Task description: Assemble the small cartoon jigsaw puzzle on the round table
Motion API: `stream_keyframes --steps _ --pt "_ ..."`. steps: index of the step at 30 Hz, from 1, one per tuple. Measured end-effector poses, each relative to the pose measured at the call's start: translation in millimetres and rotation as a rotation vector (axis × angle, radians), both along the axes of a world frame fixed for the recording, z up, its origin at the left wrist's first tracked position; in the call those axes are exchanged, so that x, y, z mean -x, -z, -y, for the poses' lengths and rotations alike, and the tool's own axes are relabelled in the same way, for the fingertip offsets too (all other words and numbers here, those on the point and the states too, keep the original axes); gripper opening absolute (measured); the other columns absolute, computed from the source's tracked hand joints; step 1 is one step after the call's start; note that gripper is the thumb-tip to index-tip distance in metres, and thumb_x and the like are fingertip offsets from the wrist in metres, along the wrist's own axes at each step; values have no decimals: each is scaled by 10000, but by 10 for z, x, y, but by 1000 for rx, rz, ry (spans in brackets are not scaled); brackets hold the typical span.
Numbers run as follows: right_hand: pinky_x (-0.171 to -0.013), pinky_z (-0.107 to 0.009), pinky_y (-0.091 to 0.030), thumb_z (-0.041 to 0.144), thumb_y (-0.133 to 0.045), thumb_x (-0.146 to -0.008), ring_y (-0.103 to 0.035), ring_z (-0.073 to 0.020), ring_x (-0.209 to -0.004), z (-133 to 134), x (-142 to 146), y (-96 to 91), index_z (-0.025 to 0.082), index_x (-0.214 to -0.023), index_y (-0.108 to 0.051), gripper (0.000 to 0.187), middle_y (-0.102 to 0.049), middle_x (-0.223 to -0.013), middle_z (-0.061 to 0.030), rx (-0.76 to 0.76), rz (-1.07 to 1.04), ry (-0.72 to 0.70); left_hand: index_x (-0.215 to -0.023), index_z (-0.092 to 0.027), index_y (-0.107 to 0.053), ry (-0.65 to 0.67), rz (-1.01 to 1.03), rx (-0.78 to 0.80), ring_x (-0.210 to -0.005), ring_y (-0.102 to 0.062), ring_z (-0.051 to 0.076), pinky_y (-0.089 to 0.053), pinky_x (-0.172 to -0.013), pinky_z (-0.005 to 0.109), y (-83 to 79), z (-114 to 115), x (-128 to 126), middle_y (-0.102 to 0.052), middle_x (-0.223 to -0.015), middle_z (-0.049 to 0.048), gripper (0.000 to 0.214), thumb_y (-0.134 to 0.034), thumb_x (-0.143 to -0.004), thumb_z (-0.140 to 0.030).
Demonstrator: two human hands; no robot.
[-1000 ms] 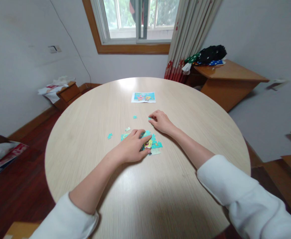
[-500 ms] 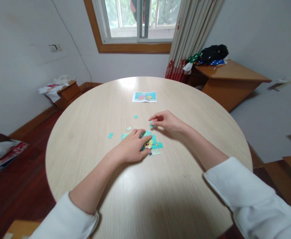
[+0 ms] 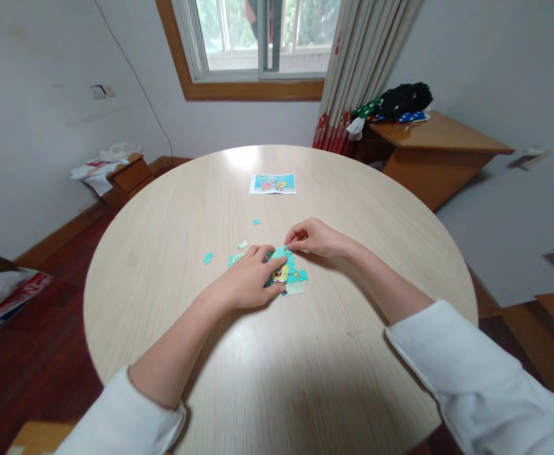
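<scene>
A partly joined jigsaw puzzle (image 3: 281,273), turquoise with a yellow cartoon figure, lies flat on the round table. My left hand (image 3: 251,278) rests over its left part with the fingers spread, hiding some of it. At the puzzle's upper right edge, my right hand (image 3: 312,237) pinches a small turquoise puzzle piece (image 3: 287,248), mostly covered by the fingertips. Loose pieces lie around: a turquoise piece (image 3: 208,258) to the left, a pale piece (image 3: 242,244) just above the puzzle, and another turquoise piece (image 3: 256,222) farther back.
A printed picture sheet (image 3: 272,184) lies toward the far side of the pale round table (image 3: 277,373). Behind it are a window and a curtain (image 3: 357,69). A wooden desk (image 3: 440,136) bearing dark cloths stands at the right, beyond the table's edge.
My right hand has moved down toward the puzzle, bringing the pinched piece to its upper edge. My left hand has stayed on the puzzle. The view has shifted slightly.
</scene>
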State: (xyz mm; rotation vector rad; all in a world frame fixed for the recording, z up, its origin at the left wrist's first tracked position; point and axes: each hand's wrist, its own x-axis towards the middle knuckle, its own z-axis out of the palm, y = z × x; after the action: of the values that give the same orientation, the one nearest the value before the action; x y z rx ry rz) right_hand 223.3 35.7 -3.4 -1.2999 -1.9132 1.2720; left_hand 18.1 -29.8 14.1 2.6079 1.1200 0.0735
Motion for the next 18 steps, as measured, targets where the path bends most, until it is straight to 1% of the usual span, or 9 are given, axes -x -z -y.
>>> stream_keyframes --steps 4,9,14,18 --pt "-598 -254 -432 192 -648 -689 -575 -130 -638 15 13 -16 149 -700 -683 56 -669 -685 -42 -62 54 -24 -1355 -196 -499 -1 -5 5 -1259 -395 312 -347 -1065 452 -6 2 -1 -429 -1376 152 505 -483 -901 -417" --pt "-623 -248 -439 159 -601 -728 -580 -136 -670 51 40 -73 145 -730 -686 86 -677 -708 -50 -163 199 -38 -1353 -206 -499 -1 -7 -1 -1266 -391 318 -348 -1064 466 -8 -2 0 -429 -1380 147 503 -484 -899 -422" --pt "-605 -225 -417 143 -580 -764 -559 -121 -649 88 57 -133 148 -819 -657 95 -660 -721 -29 -248 303 -82 -1328 -204 -519 -4 4 -4 -1260 -401 316 -348 -1063 473 -3 -3 1 -443 -1372 148 484 -489 -895 -419" --pt "-608 -222 -391 112 -565 -772 -540 -119 -640 98 77 -141 161 -880 -625 133 -632 -706 -8 -307 383 -86 -1321 -201 -526 -5 10 -10 -1260 -397 316 -348 -1064 475 16 -6 8 -442 -1369 146 485 -488 -893 -425"
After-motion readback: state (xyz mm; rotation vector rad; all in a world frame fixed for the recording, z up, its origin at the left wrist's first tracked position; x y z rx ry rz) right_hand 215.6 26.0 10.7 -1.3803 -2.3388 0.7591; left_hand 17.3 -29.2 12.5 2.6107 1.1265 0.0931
